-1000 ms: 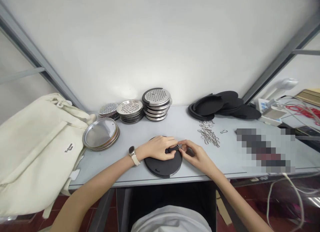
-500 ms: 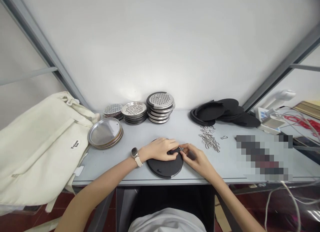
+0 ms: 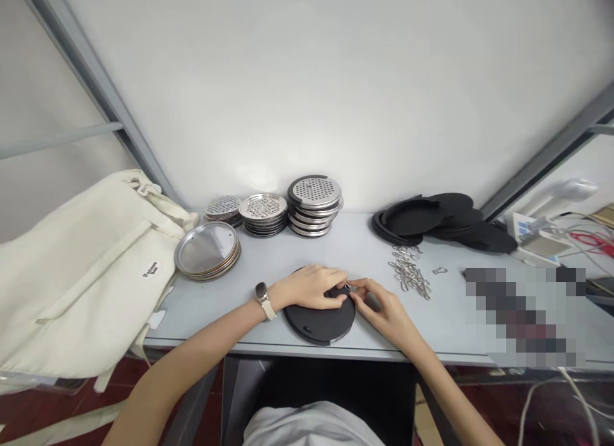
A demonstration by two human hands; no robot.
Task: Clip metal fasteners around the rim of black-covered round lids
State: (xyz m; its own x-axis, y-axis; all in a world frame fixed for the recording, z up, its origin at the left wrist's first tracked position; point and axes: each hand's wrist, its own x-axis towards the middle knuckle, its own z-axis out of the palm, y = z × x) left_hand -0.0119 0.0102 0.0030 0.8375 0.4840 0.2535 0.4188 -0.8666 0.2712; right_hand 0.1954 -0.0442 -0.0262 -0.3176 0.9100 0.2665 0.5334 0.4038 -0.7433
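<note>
A black round disc (image 3: 319, 324) lies flat near the desk's front edge, with a small slot in its lower part. My left hand (image 3: 316, 287) rests over its upper half, thumb and fingers closed on the disc near the right rim. At that rim my right hand (image 3: 378, 305) pinches a small metal clip (image 3: 348, 288) between thumb and index finger, touching the disc. Fingers partly hide the spot where clip and disc meet. A pile of silver wire clips (image 3: 410, 273) lies to the right, one loose clip (image 3: 439, 270) beside it.
Stacks of perforated metal grater discs (image 3: 314, 191) stand along the wall, with plain round metal plates (image 3: 207, 249) left of them. Black round covers (image 3: 417, 217) are heaped at the back right. A cream bag (image 3: 96, 273) leans at the left; cables (image 3: 590, 235) lie far right.
The view has shifted slightly, moving the desk items a little to the right in frame. Both hands stay at the disc's right rim with almost the same grip.
</note>
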